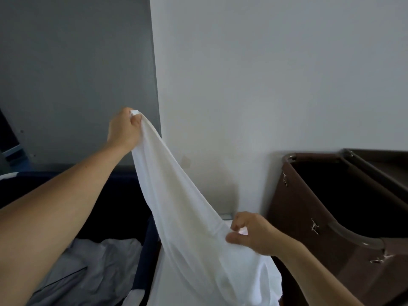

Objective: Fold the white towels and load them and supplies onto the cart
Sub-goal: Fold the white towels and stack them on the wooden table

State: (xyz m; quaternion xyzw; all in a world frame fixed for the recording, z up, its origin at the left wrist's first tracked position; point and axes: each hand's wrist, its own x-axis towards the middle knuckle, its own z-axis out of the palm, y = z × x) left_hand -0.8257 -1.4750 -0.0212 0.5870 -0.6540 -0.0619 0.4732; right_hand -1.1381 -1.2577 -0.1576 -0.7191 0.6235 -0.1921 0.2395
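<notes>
The brown hamper [309, 217] stands at the right against the white wall [265, 85]; its mouth is open and dark inside, bounded on the near side by a curved metal rail [353, 235]. Open room lies above the hamper and to its left, in front of the wall, up to the vertical edge where a grey panel [77, 62] begins. Further left of the hamper, low down, a dark blue bin [123, 206] contains crumpled grey linen [99, 272]. The white towel [176, 206] hangs in the air left of the hamper, between it and the bin, clear of the hamper's rim. It stretches as a slanted sheet from a high corner to a lower edge, and the remaining fabric drapes down below the frame. The left hand [123, 131] is raised, well left of and above the hamper, arm extended forward, fingers curled tightly round the upper corner of the towel. The right hand [249, 235] is low, just left of the hamper's side wall, wrist bent, thumb and fingers pinching the towel's lower edge. The hands are well apart, with the towel drawn between them.
</notes>
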